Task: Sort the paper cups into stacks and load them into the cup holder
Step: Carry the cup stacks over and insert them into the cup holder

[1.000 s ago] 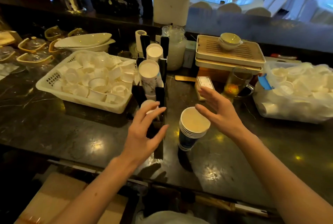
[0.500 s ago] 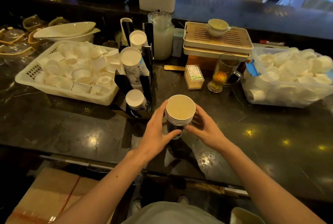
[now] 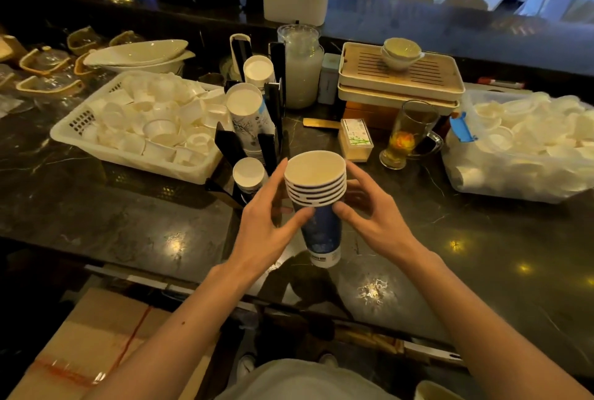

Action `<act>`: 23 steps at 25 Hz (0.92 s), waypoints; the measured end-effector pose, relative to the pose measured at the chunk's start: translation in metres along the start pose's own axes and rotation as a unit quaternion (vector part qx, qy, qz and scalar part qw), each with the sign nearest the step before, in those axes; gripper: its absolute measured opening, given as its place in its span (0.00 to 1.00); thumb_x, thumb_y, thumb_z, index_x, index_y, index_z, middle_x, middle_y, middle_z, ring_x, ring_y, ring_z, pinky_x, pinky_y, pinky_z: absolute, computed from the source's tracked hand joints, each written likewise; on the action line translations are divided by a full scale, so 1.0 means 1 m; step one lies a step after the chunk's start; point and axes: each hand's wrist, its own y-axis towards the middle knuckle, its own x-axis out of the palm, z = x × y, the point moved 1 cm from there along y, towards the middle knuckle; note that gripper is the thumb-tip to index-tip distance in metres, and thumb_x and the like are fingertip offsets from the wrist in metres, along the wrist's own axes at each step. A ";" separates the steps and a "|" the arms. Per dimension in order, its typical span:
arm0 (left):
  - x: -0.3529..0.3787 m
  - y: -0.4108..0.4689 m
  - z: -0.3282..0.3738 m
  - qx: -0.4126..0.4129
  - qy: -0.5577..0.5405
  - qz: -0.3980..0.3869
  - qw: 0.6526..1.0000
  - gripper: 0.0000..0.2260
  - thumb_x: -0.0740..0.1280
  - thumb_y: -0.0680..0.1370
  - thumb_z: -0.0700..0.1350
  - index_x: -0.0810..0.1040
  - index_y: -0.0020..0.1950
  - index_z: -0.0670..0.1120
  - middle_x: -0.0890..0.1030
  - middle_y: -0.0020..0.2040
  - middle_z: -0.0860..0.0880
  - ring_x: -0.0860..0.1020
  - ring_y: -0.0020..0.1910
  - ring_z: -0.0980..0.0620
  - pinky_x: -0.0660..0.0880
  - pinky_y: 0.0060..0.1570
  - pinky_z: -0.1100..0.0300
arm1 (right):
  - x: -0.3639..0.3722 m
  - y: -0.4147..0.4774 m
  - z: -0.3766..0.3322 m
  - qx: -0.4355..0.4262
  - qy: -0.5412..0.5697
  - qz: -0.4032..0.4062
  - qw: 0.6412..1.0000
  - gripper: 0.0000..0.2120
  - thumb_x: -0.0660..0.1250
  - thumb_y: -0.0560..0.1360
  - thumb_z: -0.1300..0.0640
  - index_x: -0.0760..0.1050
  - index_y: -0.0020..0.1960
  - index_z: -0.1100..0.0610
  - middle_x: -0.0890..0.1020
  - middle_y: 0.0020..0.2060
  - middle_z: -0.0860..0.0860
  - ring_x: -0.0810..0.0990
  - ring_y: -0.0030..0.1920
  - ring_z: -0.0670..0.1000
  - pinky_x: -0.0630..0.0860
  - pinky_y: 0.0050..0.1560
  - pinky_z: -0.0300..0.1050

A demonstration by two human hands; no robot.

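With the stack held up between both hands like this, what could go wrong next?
1. The stack is pinched only by fingertips of the left hand and right hand; the nested cups may slip or separate.
2. The glass mug stands just right of the route to the holder; a swing might tip it.

the dark marbled table (image 3: 135,226) carries a white plastic basket (image 3: 135,158) of loose white cups at the left, with a black cup holder (image 3: 273,129) just beside it. behind stand a frosted jar (image 3: 302,75) and stacked slatted trays (image 3: 401,81) with small bowls on top. a glass mug (image 3: 408,136) and a small box (image 3: 355,139) sit near the middle; a clear bag (image 3: 527,155) of white cups lies at the right.
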 end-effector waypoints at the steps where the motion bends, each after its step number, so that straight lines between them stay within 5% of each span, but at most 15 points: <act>1: -0.007 -0.002 0.004 0.004 -0.002 0.009 1.000 0.35 0.71 0.75 0.47 0.57 0.78 0.55 0.68 0.73 0.56 0.72 0.67 0.60 0.75 0.60 0.61 | 0.000 0.003 -0.008 -0.008 0.011 -0.006 1.000 0.33 0.68 0.76 0.52 0.58 0.77 0.48 0.76 0.63 0.44 0.76 0.65 0.44 0.75 0.64 0.42; 4: -0.032 -0.005 0.014 0.037 0.006 0.012 0.999 0.31 0.67 0.78 0.44 0.57 0.78 0.52 0.65 0.73 0.59 0.70 0.68 0.62 0.71 0.60 0.68 | 0.008 0.015 -0.027 -0.033 0.040 -0.021 0.998 0.32 0.66 0.78 0.48 0.56 0.78 0.45 0.72 0.66 0.40 0.75 0.66 0.45 0.76 0.62 0.45; 9: -0.077 -0.004 0.018 0.032 0.034 -0.014 0.999 0.34 0.66 0.75 0.56 0.56 0.79 0.55 0.66 0.74 0.59 0.69 0.70 0.59 0.71 0.63 0.62 | 0.038 0.040 -0.051 -0.019 0.096 -0.035 0.995 0.30 0.64 0.77 0.46 0.60 0.77 0.46 0.71 0.67 0.47 0.81 0.58 0.49 0.83 0.45 0.47; 15: -0.098 0.009 0.013 -0.044 0.058 0.001 0.997 0.27 0.58 0.74 0.66 0.58 0.72 0.65 0.69 0.68 0.56 0.69 0.66 0.57 0.66 0.65 0.62 | 0.070 0.064 -0.073 0.067 0.129 -0.046 0.988 0.16 0.60 0.81 0.46 0.71 0.66 0.49 0.81 0.55 0.51 0.85 0.40 0.49 0.81 0.36 0.42; 19: -0.102 0.028 0.015 -0.121 0.062 -0.020 0.991 0.17 0.54 0.81 0.62 0.73 0.62 0.56 0.78 0.59 0.51 0.77 0.58 0.51 0.71 0.64 0.48 | 0.076 0.085 -0.075 0.171 0.037 -0.058 0.983 0.21 0.56 0.81 0.40 0.77 0.60 0.55 0.83 0.49 0.55 0.85 0.38 0.50 0.80 0.34 0.40; 23: -0.105 0.045 0.027 -0.207 0.102 -0.061 0.971 0.21 0.49 0.82 0.62 0.76 0.57 0.53 0.79 0.52 0.51 0.78 0.51 0.50 0.70 0.53 0.53 | 0.085 0.108 -0.068 0.210 -0.103 -0.043 0.971 0.28 0.52 0.81 0.37 0.77 0.43 0.59 0.79 0.36 0.54 0.78 0.34 0.51 0.74 0.37 0.43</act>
